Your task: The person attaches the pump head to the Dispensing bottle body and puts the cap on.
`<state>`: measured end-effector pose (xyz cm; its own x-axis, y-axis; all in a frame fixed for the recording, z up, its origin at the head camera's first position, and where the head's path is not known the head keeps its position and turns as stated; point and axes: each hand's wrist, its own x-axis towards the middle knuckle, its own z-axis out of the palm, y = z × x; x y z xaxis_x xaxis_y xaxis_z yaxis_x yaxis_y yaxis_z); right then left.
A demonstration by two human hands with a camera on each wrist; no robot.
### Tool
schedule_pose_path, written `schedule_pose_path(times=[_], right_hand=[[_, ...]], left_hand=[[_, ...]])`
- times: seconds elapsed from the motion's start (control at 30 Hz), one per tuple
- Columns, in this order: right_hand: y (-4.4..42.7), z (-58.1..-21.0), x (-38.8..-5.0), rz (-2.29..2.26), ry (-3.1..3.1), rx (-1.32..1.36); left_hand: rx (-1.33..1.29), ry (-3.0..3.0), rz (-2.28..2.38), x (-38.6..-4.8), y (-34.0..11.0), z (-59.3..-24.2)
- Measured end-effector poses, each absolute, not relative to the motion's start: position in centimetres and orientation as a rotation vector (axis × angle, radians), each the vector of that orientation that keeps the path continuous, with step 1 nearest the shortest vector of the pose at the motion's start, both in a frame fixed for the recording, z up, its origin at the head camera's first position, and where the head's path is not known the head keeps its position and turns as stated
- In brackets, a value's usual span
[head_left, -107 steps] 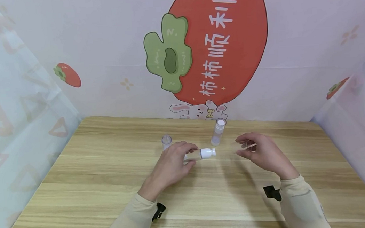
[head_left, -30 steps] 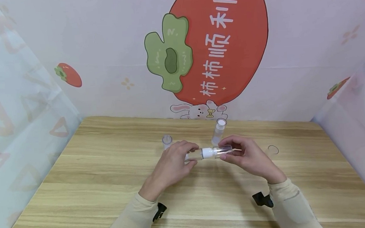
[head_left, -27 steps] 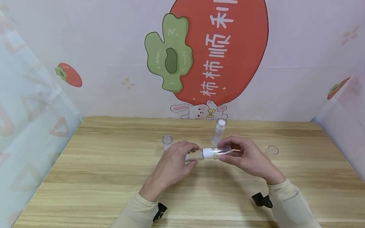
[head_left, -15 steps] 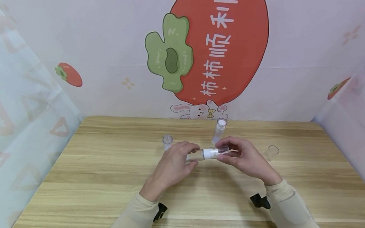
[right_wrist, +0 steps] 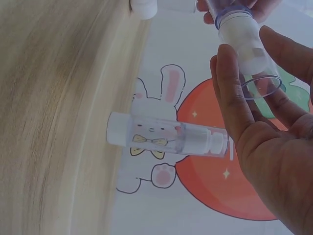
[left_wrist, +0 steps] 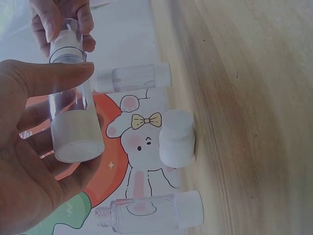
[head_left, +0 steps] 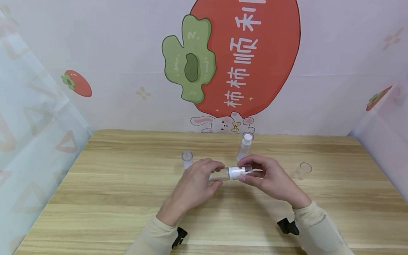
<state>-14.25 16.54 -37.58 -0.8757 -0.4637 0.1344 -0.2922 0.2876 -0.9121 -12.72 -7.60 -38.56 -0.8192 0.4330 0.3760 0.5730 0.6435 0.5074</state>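
My left hand (head_left: 194, 180) holds a clear pump bottle (head_left: 220, 175) lying level, fingers and thumb around its body. Its white base (left_wrist: 78, 139) faces the left wrist camera. The right hand (head_left: 271, 178) pinches a clear cap (head_left: 248, 169) between thumb and fingers. This cap sits over the bottle's white pump top (head_left: 234, 172); its round rim (right_wrist: 262, 87) faces the right palm. Behind the hands a capped bottle (head_left: 244, 146) stands upright on the table. Beside the left hand is a clear bottle (head_left: 187, 159) with an uncovered threaded neck, partly hidden in the head view.
Right of the right hand, another clear cap (head_left: 303, 171) stands on the wooden table (head_left: 125, 210). A small white stepped piece (left_wrist: 177, 138), hidden in the head view, stands between the two bottles. A printed cloth backdrop (head_left: 122, 50) rises behind the table.
My right hand has come leftward with the clear cap, which has slid over the white pump top. The other cap at the right has come into sight. The left hand has barely moved.
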Motion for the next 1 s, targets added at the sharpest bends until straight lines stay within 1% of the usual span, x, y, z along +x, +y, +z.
schedule_pose_path(times=[1.0], right_hand=[[15.93, -37.84, -14.15, -1.628, 2.434, -0.725]], left_hand=[[-0.848, -2.638, -0.915, -12.47, -7.15, -38.44]])
